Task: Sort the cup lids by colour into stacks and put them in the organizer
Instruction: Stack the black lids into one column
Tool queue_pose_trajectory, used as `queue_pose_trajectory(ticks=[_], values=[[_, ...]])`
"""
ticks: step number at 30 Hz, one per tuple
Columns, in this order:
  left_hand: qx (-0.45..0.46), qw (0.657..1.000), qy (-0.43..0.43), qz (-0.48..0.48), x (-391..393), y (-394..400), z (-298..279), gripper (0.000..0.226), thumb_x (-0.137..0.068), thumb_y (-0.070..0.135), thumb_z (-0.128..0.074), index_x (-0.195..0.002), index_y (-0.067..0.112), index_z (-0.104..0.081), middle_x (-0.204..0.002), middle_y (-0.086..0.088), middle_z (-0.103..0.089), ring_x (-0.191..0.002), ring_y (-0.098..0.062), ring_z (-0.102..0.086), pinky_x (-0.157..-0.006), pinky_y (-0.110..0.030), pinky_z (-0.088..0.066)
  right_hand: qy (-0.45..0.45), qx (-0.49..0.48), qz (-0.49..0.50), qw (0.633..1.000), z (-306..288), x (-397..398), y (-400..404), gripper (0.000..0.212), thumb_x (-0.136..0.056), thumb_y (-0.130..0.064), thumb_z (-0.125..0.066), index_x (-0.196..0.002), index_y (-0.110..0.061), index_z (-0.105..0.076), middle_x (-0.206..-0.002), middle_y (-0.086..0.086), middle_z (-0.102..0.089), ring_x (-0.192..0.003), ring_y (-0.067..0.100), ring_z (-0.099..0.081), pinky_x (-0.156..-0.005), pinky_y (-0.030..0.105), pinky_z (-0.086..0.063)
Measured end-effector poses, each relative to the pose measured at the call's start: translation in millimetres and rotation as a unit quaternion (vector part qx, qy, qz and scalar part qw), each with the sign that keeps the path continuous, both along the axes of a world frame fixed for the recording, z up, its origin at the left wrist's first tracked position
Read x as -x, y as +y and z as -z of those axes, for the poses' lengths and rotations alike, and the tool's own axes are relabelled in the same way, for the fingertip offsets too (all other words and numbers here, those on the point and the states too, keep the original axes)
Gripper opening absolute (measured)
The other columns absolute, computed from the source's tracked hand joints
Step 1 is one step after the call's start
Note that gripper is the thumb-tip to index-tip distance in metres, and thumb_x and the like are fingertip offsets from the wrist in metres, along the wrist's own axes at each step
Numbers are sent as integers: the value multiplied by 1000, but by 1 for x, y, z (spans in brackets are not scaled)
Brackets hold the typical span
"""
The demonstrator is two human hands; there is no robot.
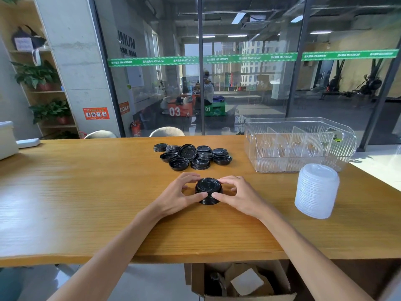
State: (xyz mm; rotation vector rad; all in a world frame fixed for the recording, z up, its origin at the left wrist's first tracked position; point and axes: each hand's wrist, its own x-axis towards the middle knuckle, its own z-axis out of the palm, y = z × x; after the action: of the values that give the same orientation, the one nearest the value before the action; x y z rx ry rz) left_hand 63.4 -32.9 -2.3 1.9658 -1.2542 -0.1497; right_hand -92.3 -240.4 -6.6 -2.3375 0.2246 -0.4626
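A short stack of black lids (208, 190) stands on the wooden table (86, 192) right in front of me. My left hand (180, 195) grips its left side with thumb and fingers curled round it. My right hand (236, 195) grips its right side the same way. Behind the stack lies a loose pile of several black lids (193, 156), some upside down. A tall stack of white translucent lids (316, 190) stands to the right. The clear plastic organizer (303, 164) with dividers sits at the back right, and its compartments look empty.
A white box (7, 140) sits at the table's far left edge. Two chair backs (166, 131) show behind the table, before a glass wall. An open cardboard box (240, 281) stands on the floor under the table's front edge.
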Motion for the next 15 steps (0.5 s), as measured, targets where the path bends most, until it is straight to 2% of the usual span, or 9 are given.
queue_pose_trajectory(ticks=[7, 9, 12, 15], values=[[-14, 1000, 14, -8, 1, -2, 2, 58, -98, 52, -74, -149, 30, -58, -143, 18, -62, -128, 10, -57, -102, -6, -41, 11, -21, 15, 1000, 2, 4, 1, 83, -79, -77, -72, -151, -40, -57, -139, -14, -51, -122, -1, -54, -117, 35, -43], [-9, 1000, 25, -7, 1, -2, 3, 55, -99, 53, -73, -148, 33, -59, -142, 19, -63, -128, 10, -57, -105, -11, -41, 10, -34, 10, 999, 2, 4, 1, 88, -74, -82, -71, -152, -46, -53, -137, -18, -51, -121, -3, -53, -114, 34, -43], [1, 999, 42, -6, 1, 0, 1, 53, -100, 57, -69, -147, 34, -60, -142, 19, -64, -129, 8, -58, -112, -21, -44, 3, -36, -3, 999, 3, 3, 1, 84, -78, -76, -75, -154, -53, -45, -132, -28, -51, -127, -10, -46, -113, 33, -39], [7, 999, 54, 0, 2, 1, 0, 54, -101, 62, -65, -149, 38, -57, -144, 20, -63, -130, 7, -57, -113, -24, -45, 2, -23, -6, 1000, 3, 2, 2, 79, -83, -68, -77, -154, -54, -45, -134, -23, -53, -132, -6, -46, -118, 34, -38]])
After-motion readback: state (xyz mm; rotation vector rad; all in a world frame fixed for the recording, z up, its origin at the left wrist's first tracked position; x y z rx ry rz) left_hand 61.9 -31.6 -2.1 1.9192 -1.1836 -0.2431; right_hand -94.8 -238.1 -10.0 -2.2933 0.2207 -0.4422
